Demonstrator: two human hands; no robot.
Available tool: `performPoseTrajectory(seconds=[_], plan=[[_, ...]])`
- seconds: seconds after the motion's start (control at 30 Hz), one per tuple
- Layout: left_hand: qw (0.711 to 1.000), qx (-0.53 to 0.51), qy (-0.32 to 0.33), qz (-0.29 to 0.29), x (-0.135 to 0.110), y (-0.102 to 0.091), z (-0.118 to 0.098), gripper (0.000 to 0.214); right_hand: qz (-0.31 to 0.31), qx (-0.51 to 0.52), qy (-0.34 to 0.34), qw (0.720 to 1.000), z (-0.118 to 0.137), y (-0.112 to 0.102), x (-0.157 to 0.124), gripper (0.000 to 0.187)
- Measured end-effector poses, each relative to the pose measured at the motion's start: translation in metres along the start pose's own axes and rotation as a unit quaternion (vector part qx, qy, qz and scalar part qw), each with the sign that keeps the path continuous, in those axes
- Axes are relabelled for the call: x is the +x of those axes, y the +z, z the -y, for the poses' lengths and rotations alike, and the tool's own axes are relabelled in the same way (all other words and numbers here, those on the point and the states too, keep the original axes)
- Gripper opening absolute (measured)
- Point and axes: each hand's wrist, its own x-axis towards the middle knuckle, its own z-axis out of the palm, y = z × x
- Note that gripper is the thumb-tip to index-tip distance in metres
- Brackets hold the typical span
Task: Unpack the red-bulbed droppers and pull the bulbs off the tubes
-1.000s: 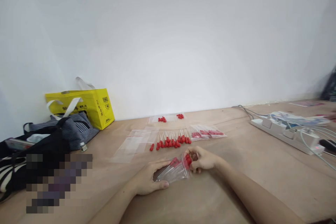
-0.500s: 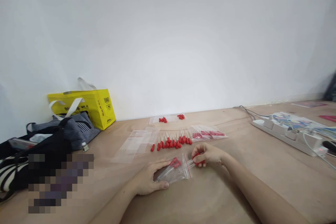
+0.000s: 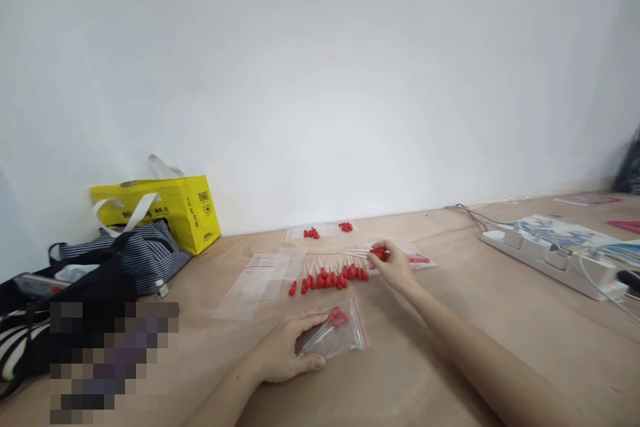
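Currently: right hand (image 3: 399, 270) – fingers narrow, pinching thin pale sticks with red bulb-shaped tips (image 3: 379, 253), shafts pointing left | left hand (image 3: 287, 349) – thumb and fingers wide, touching clear plastic zip bag with red line (image 3: 334, 345), one end between them | loose red-tipped sticks (image 3: 327, 278) – fanned just left of right fingertips

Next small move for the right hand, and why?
I'd probably lower the bunch of red-tipped sticks and lay it beside the loose row. The right hand already has it by the red ends near that row, shafts pointing left. The clear bag is well apart, at the left hand, with red-tipped pieces inside.
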Motion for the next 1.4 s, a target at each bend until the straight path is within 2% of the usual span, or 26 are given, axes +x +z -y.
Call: performPoseTrajectory(seconds=[0.1,0.2,0.4,0.57,0.73,0.9,1.07,1.13,1.23,1.4], plan=[[1.000,-0.005,-0.001,0.001,-0.001,-0.001,-0.002,0.066,0.016,-0.068,-0.061,0.996,0.010,0.027,0.002,0.010],[1.000,0.004,-0.010,0.006,-0.002,-0.003,-0.004,0.067,0.049,-0.132,-0.098,0.985,0.015,0.045,0.002,0.016],[1.000,0.001,-0.019,0.008,-0.003,-0.004,-0.004,0.066,0.096,-0.223,-0.127,0.962,0.009,0.060,0.001,0.027],[0.999,0.001,-0.028,0.016,-0.003,-0.004,-0.003,0.067,0.131,-0.248,-0.153,0.948,0.004,0.053,0.000,0.025],[1.000,0.002,-0.026,0.016,-0.003,-0.003,-0.002,0.067,0.144,-0.236,-0.157,0.948,0.001,0.050,-0.001,0.025],[1.000,0.004,-0.025,0.014,-0.004,-0.003,-0.003,0.067,0.131,-0.209,-0.142,0.959,0.001,0.047,-0.003,0.022],[1.000,0.000,-0.002,-0.005,-0.004,-0.002,-0.004,0.064,0.095,-0.152,-0.149,0.972,0.008,0.023,-0.021,0.017],[1.000,-0.001,-0.002,-0.012,-0.003,-0.001,-0.003,0.058,0.118,-0.115,-0.150,0.975,0.011,0.011,-0.034,0.014],[0.999,-0.002,-0.004,-0.034,-0.001,0.003,0.000,0.047,0.190,-0.088,-0.129,0.969,0.018,0.001,-0.055,0.009],[0.999,0.008,-0.009,-0.043,0.001,0.008,0.002,0.052,0.265,-0.105,-0.115,0.952,0.034,0.007,-0.073,0.009]])
